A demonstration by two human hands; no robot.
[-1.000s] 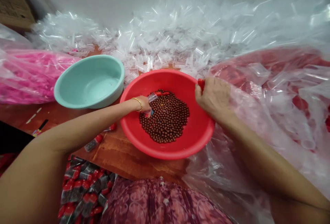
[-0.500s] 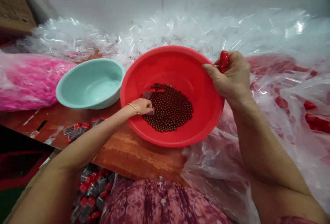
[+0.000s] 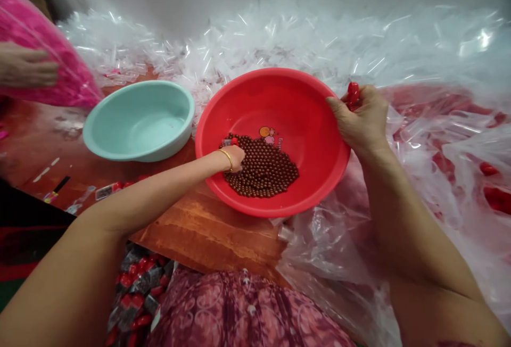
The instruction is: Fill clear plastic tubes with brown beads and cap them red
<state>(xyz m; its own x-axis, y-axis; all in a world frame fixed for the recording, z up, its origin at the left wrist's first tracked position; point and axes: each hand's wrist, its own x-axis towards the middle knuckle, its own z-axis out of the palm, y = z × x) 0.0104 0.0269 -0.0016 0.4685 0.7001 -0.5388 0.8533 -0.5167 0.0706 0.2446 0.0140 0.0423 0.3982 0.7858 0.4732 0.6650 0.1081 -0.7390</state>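
Our right hand (image 3: 364, 118): fingers grasp red bowl (image 3: 311, 145) by rim, plus red cap (image 3: 353, 94). Left hand (image 3: 235, 157): at brown beads (image 3: 268, 171), hold indiscernible to us.

Our left arm comes over the near edge of the tabletop (image 3: 223, 232), bent at the elbow, the forearm slanting inward and away from us. Our left hand (image 3: 235, 158) is lowered with its back upward and fingers curled under, the fingertips hidden. Our right arm bends more sharply, its forearm rising steeply. Our right hand (image 3: 365, 115) sits higher and farther from that edge, thumb pointing inward, fingers folded in a grip, wrist tipped inward.
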